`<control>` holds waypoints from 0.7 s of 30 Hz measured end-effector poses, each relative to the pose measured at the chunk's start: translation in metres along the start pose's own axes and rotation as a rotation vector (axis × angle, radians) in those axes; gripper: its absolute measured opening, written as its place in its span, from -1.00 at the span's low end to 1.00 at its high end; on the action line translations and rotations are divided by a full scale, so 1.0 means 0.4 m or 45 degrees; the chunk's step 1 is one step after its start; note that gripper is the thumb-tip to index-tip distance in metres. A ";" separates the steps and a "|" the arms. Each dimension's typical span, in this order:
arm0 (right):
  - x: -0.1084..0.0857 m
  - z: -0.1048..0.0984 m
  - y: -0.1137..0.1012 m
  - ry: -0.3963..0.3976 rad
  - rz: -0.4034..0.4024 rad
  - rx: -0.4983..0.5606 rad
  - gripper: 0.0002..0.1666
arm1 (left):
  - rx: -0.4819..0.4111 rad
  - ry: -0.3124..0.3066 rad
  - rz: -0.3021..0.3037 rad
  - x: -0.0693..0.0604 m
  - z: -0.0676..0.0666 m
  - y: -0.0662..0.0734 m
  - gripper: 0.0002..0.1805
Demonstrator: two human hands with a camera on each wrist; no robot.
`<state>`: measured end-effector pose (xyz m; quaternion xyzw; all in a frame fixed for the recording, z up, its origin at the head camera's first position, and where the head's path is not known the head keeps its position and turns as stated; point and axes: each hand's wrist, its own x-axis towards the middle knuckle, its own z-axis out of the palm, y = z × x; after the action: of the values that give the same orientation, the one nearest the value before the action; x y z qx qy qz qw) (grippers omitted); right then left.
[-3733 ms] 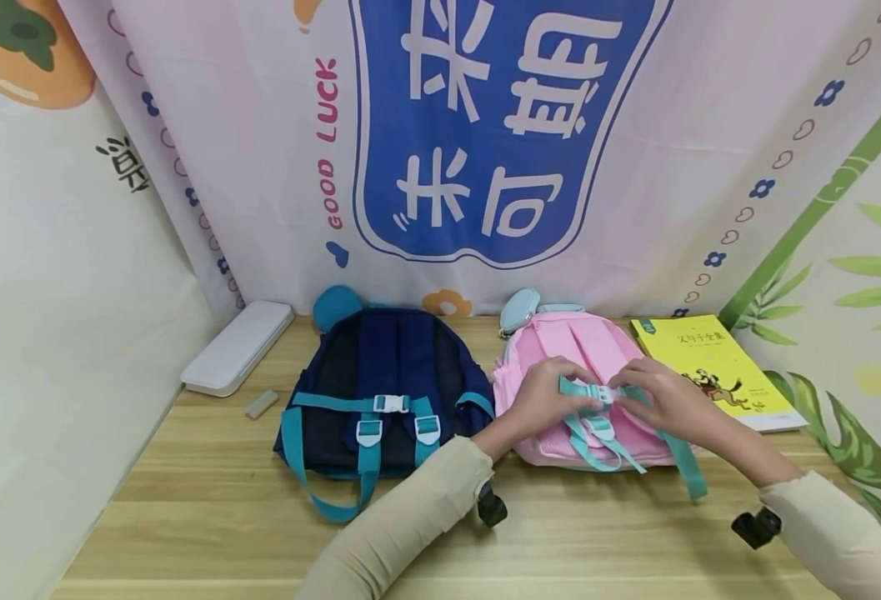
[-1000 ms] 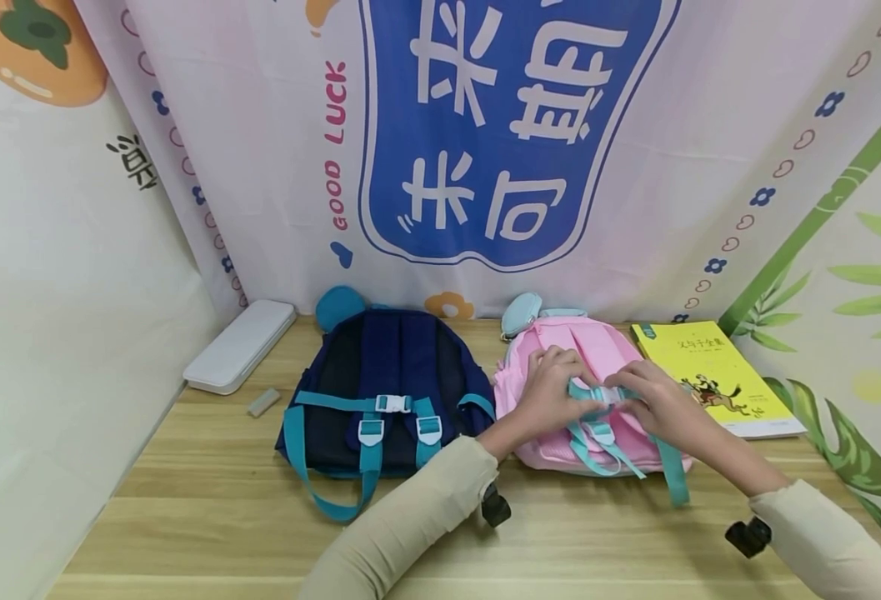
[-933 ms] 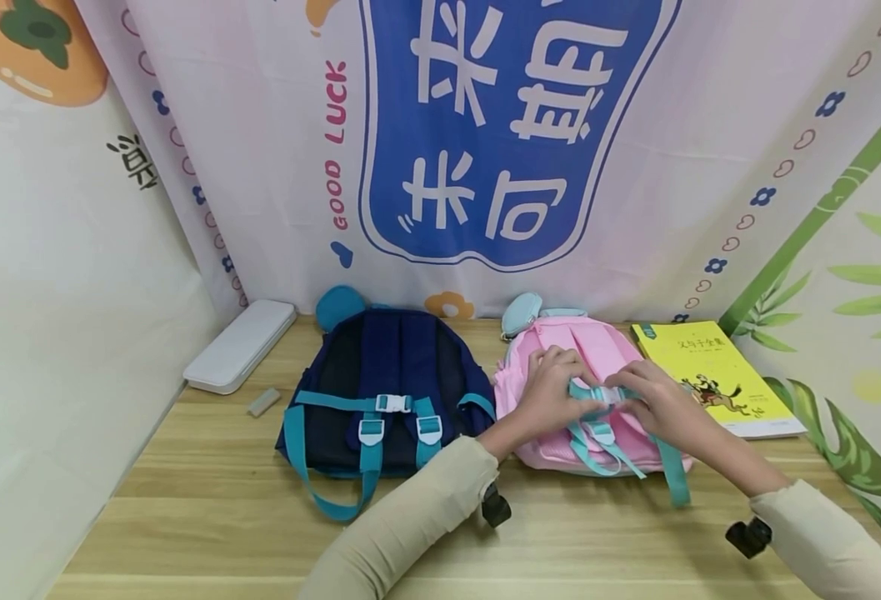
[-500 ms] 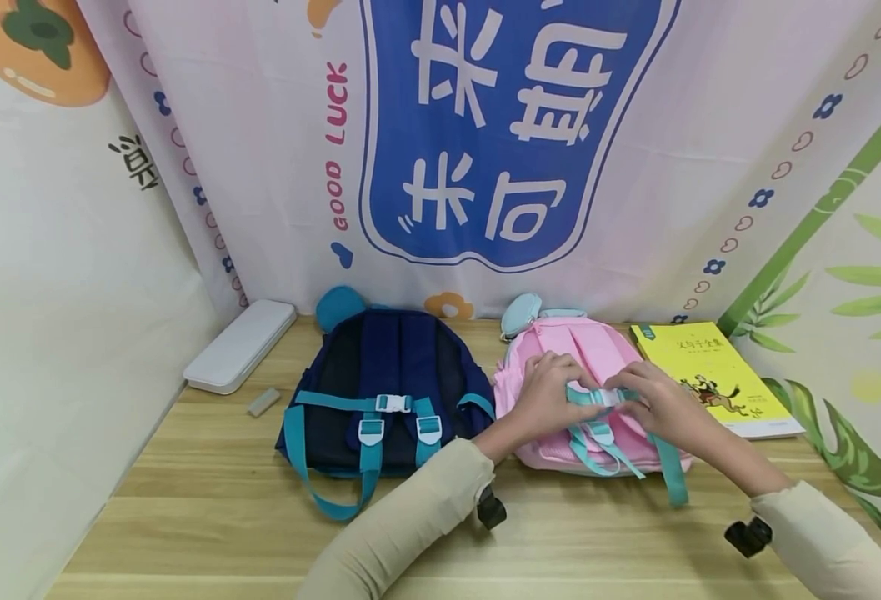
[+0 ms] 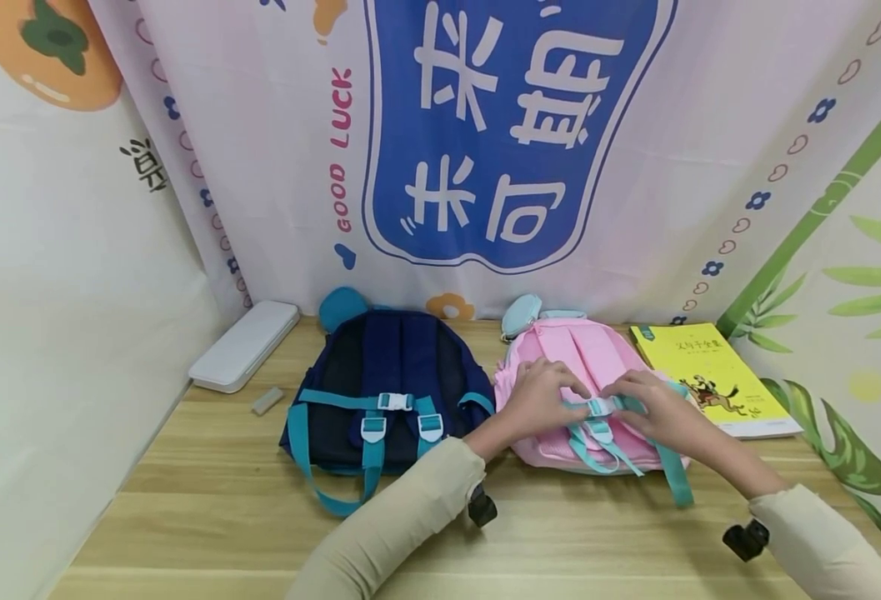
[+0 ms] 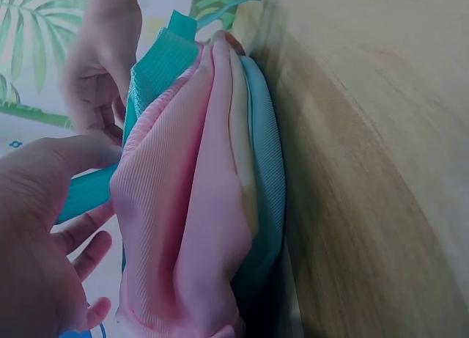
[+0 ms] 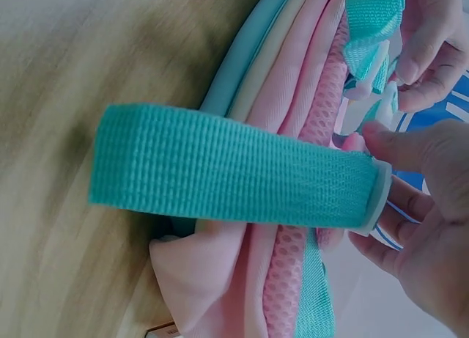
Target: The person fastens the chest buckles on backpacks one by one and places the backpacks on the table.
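A pink backpack (image 5: 533, 437) lies on the table with its teal straps and white buckle (image 5: 601, 407) facing up. My left hand (image 5: 541, 398) is at the buckle's left end, with the teal strap (image 6: 88, 195) between its thumb and fingers; its index finger is arched and a gap shows beneath. On the other side, my right hand (image 5: 658, 408) pinches the buckle's right end with thumb and index finger. A wide teal strap end (image 7: 234, 169) hangs below that hand in the right wrist view. Fingers partly hide the buckle, so I cannot tell how its halves sit.
Left of the pink bag lies a navy backpack (image 5: 402, 350) with teal straps. A white case (image 5: 245, 346) and a small grey block (image 5: 267, 401) are farther left. A yellow book (image 5: 691, 358) is at the right, partly beneath the pink bag's side. A printed cloth (image 5: 275, 167) hangs behind.
Compared with the oldest frame, the buckle has come down nearer the backpack and both hands sit slightly lower. The left hand's fingers have spread somewhat in the last half second.
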<state>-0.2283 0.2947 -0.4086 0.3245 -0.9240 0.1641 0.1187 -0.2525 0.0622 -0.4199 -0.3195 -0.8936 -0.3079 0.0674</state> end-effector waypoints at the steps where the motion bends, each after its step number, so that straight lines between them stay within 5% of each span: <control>1: 0.001 0.002 0.002 -0.013 0.004 0.007 -0.61 | 0.004 -0.022 -0.002 0.000 0.000 -0.001 -0.82; 13: 0.026 -0.009 0.013 -0.129 0.022 0.079 -0.59 | -0.026 -0.168 0.003 -0.002 -0.033 -0.037 -0.73; 21: 0.073 -0.072 0.010 -0.204 0.089 0.164 -0.44 | -0.046 -0.119 0.065 -0.002 -0.120 -0.082 -0.72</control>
<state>-0.2499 0.2921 -0.3737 0.3110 -0.9288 0.2008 0.0176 -0.2755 0.0134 -0.3984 -0.3572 -0.8817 -0.3071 0.0275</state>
